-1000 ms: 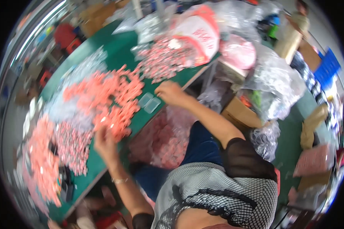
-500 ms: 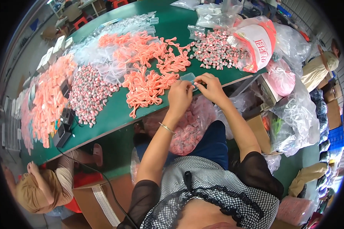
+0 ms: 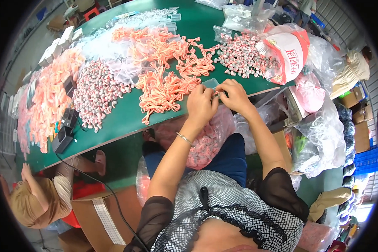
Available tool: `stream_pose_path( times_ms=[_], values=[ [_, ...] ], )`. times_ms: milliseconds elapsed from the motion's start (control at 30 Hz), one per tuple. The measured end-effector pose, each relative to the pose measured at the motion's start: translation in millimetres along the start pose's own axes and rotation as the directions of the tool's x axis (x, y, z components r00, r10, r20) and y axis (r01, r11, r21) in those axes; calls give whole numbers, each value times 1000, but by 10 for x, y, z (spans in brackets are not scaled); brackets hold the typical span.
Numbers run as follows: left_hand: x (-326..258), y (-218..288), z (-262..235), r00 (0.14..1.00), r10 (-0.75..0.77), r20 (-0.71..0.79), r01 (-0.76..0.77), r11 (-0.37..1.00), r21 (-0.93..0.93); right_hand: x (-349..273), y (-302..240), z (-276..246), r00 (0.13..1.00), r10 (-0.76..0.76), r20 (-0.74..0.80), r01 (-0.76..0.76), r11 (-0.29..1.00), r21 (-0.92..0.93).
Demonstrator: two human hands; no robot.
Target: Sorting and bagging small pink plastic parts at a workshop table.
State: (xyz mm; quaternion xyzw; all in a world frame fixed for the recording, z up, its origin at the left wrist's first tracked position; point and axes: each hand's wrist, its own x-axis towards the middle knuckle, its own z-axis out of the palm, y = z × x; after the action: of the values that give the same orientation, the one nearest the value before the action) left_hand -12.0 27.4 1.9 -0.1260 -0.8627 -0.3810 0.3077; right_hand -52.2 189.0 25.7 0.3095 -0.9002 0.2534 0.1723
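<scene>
Black sheer sleeves and a checked top fill the lower edge, and both forearms rise from there to the near rim of the green table (image 3: 126,122). The left hand (image 3: 200,106) and the right hand (image 3: 235,95) are pressed together at the table's edge, fingertips pinching a small clear bag (image 3: 211,83) between them; what the bag holds cannot be told. Against the frame half a second earlier, the hands remain joined at the same edge position, and the view has shifted slightly so the table reads larger and more central. A silver bracelet (image 3: 185,138) sits on the left wrist. Below the hands, a clear sack of pink-and-white pieces (image 3: 206,143) rests against the person's lap. Just left of the hands lies a heap of orange cords (image 3: 164,88), with more cords beyond it toward the far rim. Farther left sits a mound of small red-and-white wrapped pieces (image 3: 98,90), then a long band of orange items (image 3: 46,101) beside a black device (image 3: 65,132) with a cable. Right of the hands, a second spill of wrapped pieces (image 3: 239,54) runs from a tipped white-and-red printed bag (image 3: 287,54). Clear plastic sacks (image 3: 323,138) crowd the right side beside cardboard boxes (image 3: 353,98). Another person (image 3: 38,201) crouches at lower left.
</scene>
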Motion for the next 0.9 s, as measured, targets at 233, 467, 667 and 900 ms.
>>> stream_pose_path(
  times_ms=[233, 467, 667, 900],
  values=[
    [-5, -23, -10, 999, 35, 11, -35, 999, 21, 178, 120, -41, 998, 36, -57, -31, 995, 90],
    [-31, -38, -31, 999, 26, 48, -28, 999, 34, 635, 331, 220, 986, 13, -167, -46, 980, -191],
    [-30, -27, -44, 997, 6, 82, -8, 1000, 28, 826, 325, 416, 983, -94, -158, 31, 932, -361],
    [-35, -4, -67, 997, -6, 80, 4, 1000, 24, 773, 360, 373, 980, -123, -155, 69, 946, -317]
  ],
)
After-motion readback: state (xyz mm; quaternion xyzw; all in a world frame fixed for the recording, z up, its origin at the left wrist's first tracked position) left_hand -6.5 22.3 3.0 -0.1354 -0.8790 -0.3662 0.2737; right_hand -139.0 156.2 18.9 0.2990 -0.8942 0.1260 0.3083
